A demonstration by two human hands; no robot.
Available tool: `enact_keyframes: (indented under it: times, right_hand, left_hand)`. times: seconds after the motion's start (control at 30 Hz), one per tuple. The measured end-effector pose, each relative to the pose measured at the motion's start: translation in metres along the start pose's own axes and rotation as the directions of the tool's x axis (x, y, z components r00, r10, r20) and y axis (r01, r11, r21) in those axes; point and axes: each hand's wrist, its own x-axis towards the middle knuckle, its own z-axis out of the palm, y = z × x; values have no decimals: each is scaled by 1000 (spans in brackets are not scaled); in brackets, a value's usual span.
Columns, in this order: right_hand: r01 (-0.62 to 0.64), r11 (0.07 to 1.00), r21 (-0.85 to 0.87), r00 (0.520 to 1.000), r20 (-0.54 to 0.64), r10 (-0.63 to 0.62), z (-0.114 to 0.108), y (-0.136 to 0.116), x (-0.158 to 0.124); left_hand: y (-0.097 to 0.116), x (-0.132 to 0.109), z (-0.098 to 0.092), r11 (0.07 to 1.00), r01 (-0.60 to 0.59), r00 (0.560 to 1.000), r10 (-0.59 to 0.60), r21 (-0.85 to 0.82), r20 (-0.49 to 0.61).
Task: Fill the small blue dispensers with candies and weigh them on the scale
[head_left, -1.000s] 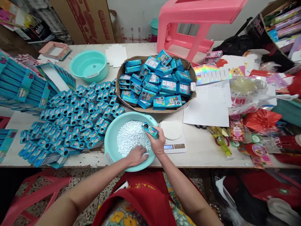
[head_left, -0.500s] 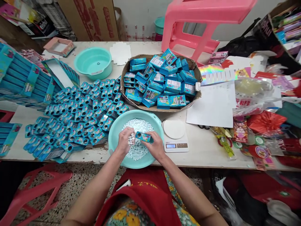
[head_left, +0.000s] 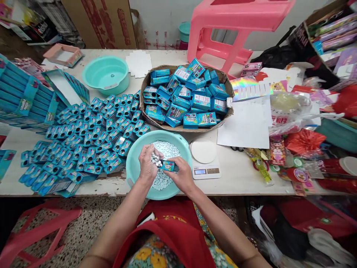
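Small blue rectangular box with a glossy printed surface (head_left: 168, 166) lies above a round mint-green smooth plastic basin (head_left: 132, 156), clamped between thumb and fingers of the right hand (head_left: 181, 172). Left hand (head_left: 147, 163) is curled closed around pale, rounded pellets (head_left: 155, 160), just beside the box's left end. Loose pale pellets (head_left: 162, 181) form a grainy heap below.

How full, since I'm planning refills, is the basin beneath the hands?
Partly full: small white pieces lie heaped in the basin, while its bare turquoise wall shows around them.
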Motion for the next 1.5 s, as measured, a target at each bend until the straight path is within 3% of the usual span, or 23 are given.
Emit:
enact_keyframes:
  times: [0.47, 0.57, 0.7, 0.87, 1.0, 1.1, 1.2, 1.37, 1.5]
  right_hand:
    - [-48, 989, 141, 998, -34, 54, -8, 3, -1]
    - [-41, 988, 148, 997, -60, 50, -14, -1, -1]
    - [-19, 986, 163, 997, -74, 31, -13, -1, 2]
    - [-84, 974, 209, 994, -46, 96, -2, 13, 4]
    - [-111, 939, 327, 990, -44, 132, -10, 21, -1]
    - [-130, 911, 392, 987, -33, 155, -14, 25, -2]
    - [-134, 920, 369, 987, -33, 157, -10, 26, 3]
    - [-75, 944, 320, 996, -28, 89, -3, 22, 7]
    - [-67, 958, 280, 996, -36, 80, -4, 19, 6]
  left_hand:
    - [1, -7, 19, 995, -12, 1000, 13, 98, -13]
    - [3, -9, 22, 995, -59, 998, 59, 84, 10]
    - [-3, -9, 26, 987, -115, 992, 120, 114, -42]
    - [-10, -3, 26, 997, 2, 998, 2, 74, -62]
    - [9, 3, 18, 995, 69, 997, -70, -74, -9]
    - [19, 5, 11, 992, 95, 995, -97, -77, -24]
    - [14, 3, 11, 997, 69, 996, -70, -30, -62]
    - [-5, -8, 21, 995, -89, 995, 91, 46, -38]
    - [-8, -11, 24, 989, -116, 991, 121, 93, -50]
